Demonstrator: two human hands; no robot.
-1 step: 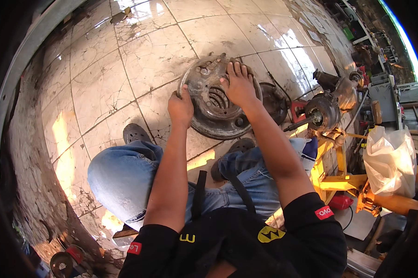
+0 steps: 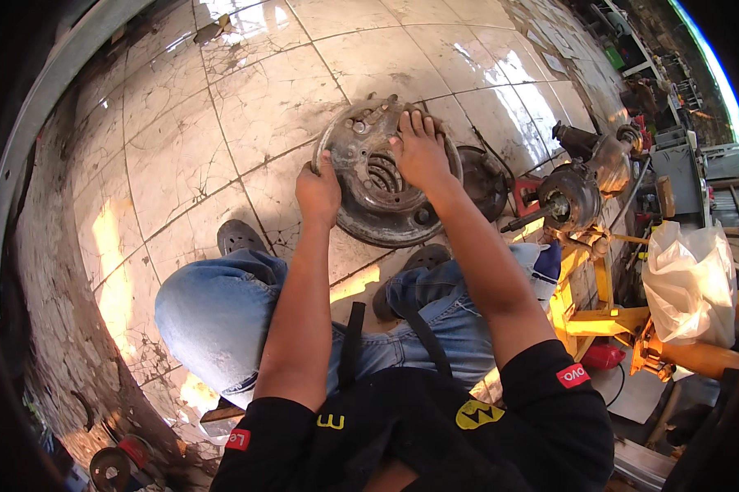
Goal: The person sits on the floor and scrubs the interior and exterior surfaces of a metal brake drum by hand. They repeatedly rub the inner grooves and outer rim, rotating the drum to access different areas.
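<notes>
A greasy round metal plate, much like a brake backing plate, lies on the tiled floor between my feet. Through the opening in its middle, curved coils like those of a spring are visible. My left hand grips the plate's left rim, thumb on top and fingers mostly hidden at the edge. On its upper right, my right hand lies flat with the fingers stretched out. Just right of the plate, partly covered by it and my right arm, sits a dark round metal part.
A greasy axle-like assembly stands on the right beside a yellow metal stand. Behind it are a red metal piece and a grey box. A whitish plastic bag hangs at far right. Rough wood runs along the left.
</notes>
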